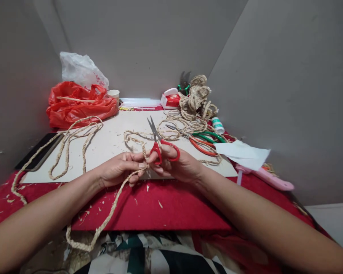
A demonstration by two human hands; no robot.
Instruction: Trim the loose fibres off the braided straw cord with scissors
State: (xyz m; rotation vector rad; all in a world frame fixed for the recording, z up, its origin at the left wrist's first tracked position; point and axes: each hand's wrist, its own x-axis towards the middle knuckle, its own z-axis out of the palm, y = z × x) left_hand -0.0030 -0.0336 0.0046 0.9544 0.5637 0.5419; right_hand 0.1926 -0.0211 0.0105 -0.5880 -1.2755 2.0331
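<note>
Over the front of the white board, my left hand (122, 167) is closed on a braided straw rope (114, 205), pinching it between thumb and fingers. One part of the rope sags below the table edge toward my lap, and another runs up onto the board. My right hand (180, 163) has its fingers in the red handles of a pair of scissors (156, 142), blades pointing up and away from me. Its fingertips meet the rope beside my left fingers; their exact grip there is partly hidden. More rope lies in long loops at the left.
A red plastic bag (80, 108) and a paper cup (114, 94) stand at the back left, with a dark tablet (40, 152) nearer. Coiled rope (198, 97), green-handled pliers (207, 136), white paper (244, 153) and a pink tool (267, 179) crowd the right.
</note>
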